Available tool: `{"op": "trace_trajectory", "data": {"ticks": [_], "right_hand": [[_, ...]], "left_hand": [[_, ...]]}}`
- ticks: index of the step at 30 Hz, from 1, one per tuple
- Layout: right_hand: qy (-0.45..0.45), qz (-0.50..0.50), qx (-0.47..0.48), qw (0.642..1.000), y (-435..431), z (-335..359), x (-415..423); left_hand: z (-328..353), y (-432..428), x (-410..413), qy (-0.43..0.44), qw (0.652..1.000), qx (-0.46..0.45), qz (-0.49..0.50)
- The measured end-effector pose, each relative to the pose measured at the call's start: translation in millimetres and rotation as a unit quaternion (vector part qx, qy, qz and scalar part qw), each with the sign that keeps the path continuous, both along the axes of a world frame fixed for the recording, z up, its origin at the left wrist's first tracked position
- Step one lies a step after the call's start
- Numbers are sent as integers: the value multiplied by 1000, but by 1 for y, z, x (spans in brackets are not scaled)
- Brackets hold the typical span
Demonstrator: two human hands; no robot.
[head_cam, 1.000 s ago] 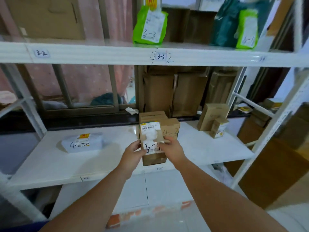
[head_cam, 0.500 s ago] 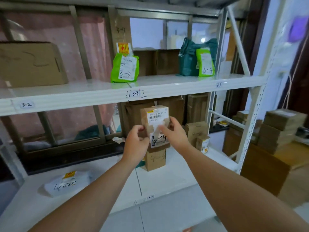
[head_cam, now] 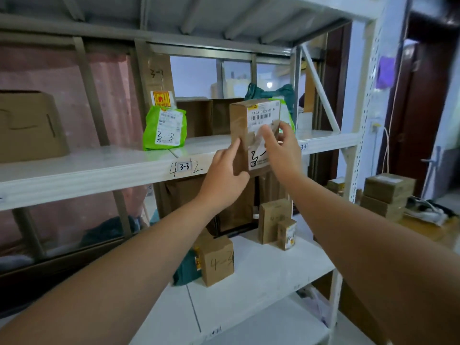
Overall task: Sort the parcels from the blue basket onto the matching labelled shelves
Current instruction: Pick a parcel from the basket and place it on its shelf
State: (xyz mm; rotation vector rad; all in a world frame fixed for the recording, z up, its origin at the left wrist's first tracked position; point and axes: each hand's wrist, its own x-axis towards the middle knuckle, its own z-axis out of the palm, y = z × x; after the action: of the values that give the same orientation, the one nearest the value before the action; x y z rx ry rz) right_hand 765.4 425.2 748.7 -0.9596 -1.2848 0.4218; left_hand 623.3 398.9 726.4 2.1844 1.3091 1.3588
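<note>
I hold a small brown cardboard parcel (head_cam: 241,125) upright at the front edge of the upper white shelf (head_cam: 99,168), between the tags "3-3" (head_cam: 184,167) and "3-4" (head_cam: 303,146). Its white label carries a barcode and a handwritten "3-" whose last digit my fingers hide. My left hand (head_cam: 224,178) grips its lower left side. My right hand (head_cam: 280,148) grips the front and right side. A green bag marked "3-3" (head_cam: 164,128) stands on the same shelf to the left.
A large cardboard box (head_cam: 29,125) sits at the upper shelf's left. A dark green bag (head_cam: 273,92) lies behind the parcel. On the lower shelf (head_cam: 261,282) stand a box marked "4-3" (head_cam: 217,261) and two small boxes (head_cam: 276,221). Stacked boxes (head_cam: 388,192) sit at the right.
Both hands have lifted the parcel from the lower shelf's level up to the front edge of the upper shelf, and my view has tilted upward and nearer.
</note>
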Motion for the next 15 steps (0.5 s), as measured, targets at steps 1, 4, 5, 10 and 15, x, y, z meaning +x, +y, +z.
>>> {"op": "trace_trajectory", "data": {"ticks": [1, 4, 5, 10, 15], "right_hand": [[3, -5, 8, 1000, 4, 6, 5], [0, -25, 28, 999, 24, 18, 27], [-1, -30, 34, 999, 32, 21, 35], [35, -34, 43, 998, 91, 29, 82], [52, -39, 36, 997, 172, 43, 143]], "left_hand": [[7, 7, 5, 5, 1000, 6, 0], [28, 30, 26, 19, 1000, 10, -7], [34, 39, 35, 24, 1000, 10, -11], [56, 92, 88, 45, 999, 14, -15], [76, 161, 153, 7, 999, 50, -5]]}}
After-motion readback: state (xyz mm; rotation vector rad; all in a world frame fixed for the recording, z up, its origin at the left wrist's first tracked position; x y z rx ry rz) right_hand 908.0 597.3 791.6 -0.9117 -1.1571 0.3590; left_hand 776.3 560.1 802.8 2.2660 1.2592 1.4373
